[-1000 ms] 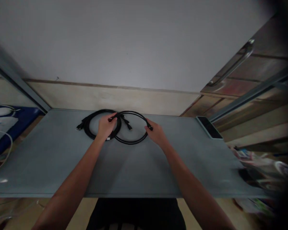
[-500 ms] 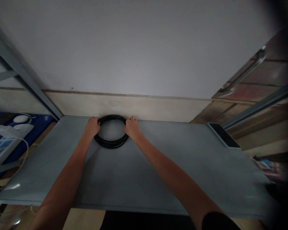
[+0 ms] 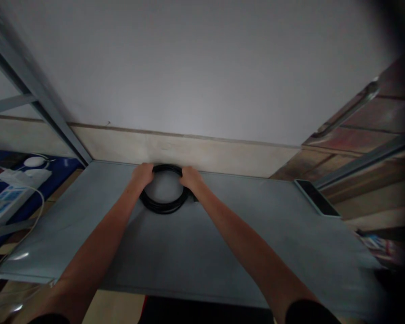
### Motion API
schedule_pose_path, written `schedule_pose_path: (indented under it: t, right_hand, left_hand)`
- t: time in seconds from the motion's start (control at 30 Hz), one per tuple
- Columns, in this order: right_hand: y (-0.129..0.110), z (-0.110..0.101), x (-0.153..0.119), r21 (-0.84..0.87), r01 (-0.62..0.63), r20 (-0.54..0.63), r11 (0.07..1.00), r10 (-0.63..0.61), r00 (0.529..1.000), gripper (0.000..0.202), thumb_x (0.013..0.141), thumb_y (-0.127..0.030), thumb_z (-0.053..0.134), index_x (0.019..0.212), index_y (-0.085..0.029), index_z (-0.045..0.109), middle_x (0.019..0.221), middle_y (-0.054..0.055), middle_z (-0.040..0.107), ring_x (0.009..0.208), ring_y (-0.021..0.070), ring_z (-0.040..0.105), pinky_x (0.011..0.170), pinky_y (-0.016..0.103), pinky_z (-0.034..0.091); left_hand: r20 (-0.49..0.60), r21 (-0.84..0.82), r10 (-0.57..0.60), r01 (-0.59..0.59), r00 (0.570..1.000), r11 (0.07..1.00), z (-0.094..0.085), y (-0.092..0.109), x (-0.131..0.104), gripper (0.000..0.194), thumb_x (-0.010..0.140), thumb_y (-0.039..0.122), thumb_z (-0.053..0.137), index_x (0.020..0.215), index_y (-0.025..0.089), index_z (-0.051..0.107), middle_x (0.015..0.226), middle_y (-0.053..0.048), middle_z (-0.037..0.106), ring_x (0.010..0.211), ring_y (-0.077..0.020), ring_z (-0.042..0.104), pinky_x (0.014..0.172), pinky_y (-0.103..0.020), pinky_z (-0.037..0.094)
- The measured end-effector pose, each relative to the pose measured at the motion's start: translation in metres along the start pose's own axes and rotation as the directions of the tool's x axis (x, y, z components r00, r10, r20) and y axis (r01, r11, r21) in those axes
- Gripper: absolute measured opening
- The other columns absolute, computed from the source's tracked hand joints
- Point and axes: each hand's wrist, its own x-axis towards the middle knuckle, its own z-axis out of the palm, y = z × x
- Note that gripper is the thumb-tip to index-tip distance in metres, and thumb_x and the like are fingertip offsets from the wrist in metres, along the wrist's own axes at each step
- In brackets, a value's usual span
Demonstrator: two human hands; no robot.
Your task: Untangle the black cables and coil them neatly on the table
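A coil of black cable [image 3: 164, 208] lies on the grey tabletop [image 3: 175, 252], close to the wall. My left hand [image 3: 143, 173] is closed around the upper left of the coil. On its opposite side, my right hand [image 3: 191, 177] grips the upper right. A short cable end with a small light tip [image 3: 195, 200] sticks out beneath my right wrist. The undersides of both hands, with most of the fingertips, are hidden.
A phone [image 3: 317, 198] lies at the table's right end. Left of the table, a white power strip [image 3: 10, 198] with cords rests on a blue surface. A metal frame post [image 3: 54, 117] rises at the left; the wall [image 3: 202, 67] bounds the back.
The coil and both hands have shifted slightly right in view, as the camera turned a little. A cable end now shows by my right wrist. Both hands still hold the coil.
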Motion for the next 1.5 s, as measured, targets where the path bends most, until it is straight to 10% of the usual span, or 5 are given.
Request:
schedule_pose_path:
  t: [0.3, 0.83, 1.03, 1.3, 1.5]
  right_hand:
    - [0.046, -0.003, -0.028, 0.006, 0.06, -0.063, 0.998, -0.06, 0.996, 0.028, 0.095, -0.024, 0.052, 0.114, -0.014, 0.07, 0.115, 0.018, 0.068, 0.109, 0.0276, 0.065, 0.091, 0.034, 0.048]
    - [0.109, 0.01, -0.173, 0.085, 0.091, -0.048, 0.992, -0.087, 0.995, 0.022, 0.084, -0.019, 0.061, 0.105, -0.013, 0.066, 0.106, 0.015, 0.067, 0.098, 0.0248, 0.063, 0.087, 0.033, 0.047]
    - [0.16, 0.003, -0.144, 0.579, 0.166, -0.097, 0.799, -0.135, 0.986, 0.029, 0.09, -0.04, 0.058, 0.105, -0.018, 0.07, 0.095, 0.009, 0.073, 0.086, 0.0204, 0.067, 0.08, 0.031, 0.051]
    - [0.21, 0.017, -0.044, 0.756, 0.012, -0.243, 0.654, 0.264, 0.933, 0.03, 0.084, -0.044, 0.057, 0.072, -0.018, 0.066, 0.069, 0.006, 0.068, 0.056, 0.0146, 0.057, 0.053, 0.026, 0.045]
    - [0.218, 0.02, -0.007, 0.776, 0.081, -0.299, 0.625, 0.251, 0.921, 0.04, 0.084, -0.055, 0.054, 0.07, -0.019, 0.065, 0.068, 0.008, 0.069, 0.06, 0.0171, 0.062, 0.058, 0.029, 0.049]
  left_hand:
    - [0.013, -0.14, 0.136, -0.132, 0.991, 0.981, 0.012, 0.043, -0.029, 0.022, 0.089, 0.03, 0.061, 0.102, 0.018, 0.074, 0.106, -0.016, 0.072, 0.108, -0.0312, 0.065, 0.094, -0.039, 0.048]
    - [0.096, -0.026, 0.243, -0.242, 0.965, 0.97, 0.026, 0.13, -0.142, 0.022, 0.086, 0.026, 0.06, 0.104, 0.014, 0.068, 0.106, -0.017, 0.069, 0.101, -0.0309, 0.066, 0.084, -0.038, 0.05]
    - [0.286, -0.436, 0.358, -0.212, 0.889, 0.875, 0.018, 0.106, -0.096, 0.043, 0.082, 0.058, 0.062, 0.095, 0.018, 0.071, 0.095, -0.01, 0.075, 0.088, -0.0257, 0.069, 0.076, -0.032, 0.049]
    - [-0.163, -0.601, -0.004, -0.096, 0.987, 0.794, 0.045, 0.101, -0.01, 0.028, 0.088, 0.038, 0.053, 0.079, 0.018, 0.07, 0.071, -0.006, 0.068, 0.069, -0.0193, 0.061, 0.064, -0.029, 0.04]
    - [-0.254, -0.612, 0.109, -0.247, 0.961, 0.751, 0.059, 0.108, 0.036, 0.032, 0.089, 0.041, 0.054, 0.073, 0.018, 0.069, 0.067, -0.005, 0.066, 0.068, -0.0188, 0.06, 0.066, -0.029, 0.042]
